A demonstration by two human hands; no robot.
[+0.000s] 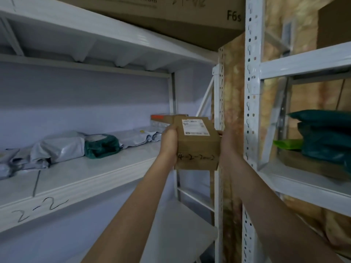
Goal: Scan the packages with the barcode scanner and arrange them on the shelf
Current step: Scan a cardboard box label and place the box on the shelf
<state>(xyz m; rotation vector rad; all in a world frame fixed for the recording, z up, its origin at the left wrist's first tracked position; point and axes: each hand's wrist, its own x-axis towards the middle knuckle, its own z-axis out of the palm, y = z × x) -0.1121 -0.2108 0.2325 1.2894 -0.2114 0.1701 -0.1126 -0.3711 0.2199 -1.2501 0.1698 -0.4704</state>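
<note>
A small brown cardboard box (197,145) with a white shipping label on top and handwritten numbers on its near side is held between both hands at the right end of the white shelf (79,171) marked "2-2". My left hand (169,143) grips its left side. Along its right side, my right hand (228,147) grips the box, with a fingertip showing at the top edge. Behind the box stands another cardboard box (167,119) with an orange stripe. No barcode scanner is in view.
Grey plastic mailers (57,149) and a dark green bag (102,145) lie along the shelf's back. White perforated uprights (250,103) stand right of the box. The right-hand shelf unit holds stacked green bags (322,135). A large carton (190,18) sits overhead.
</note>
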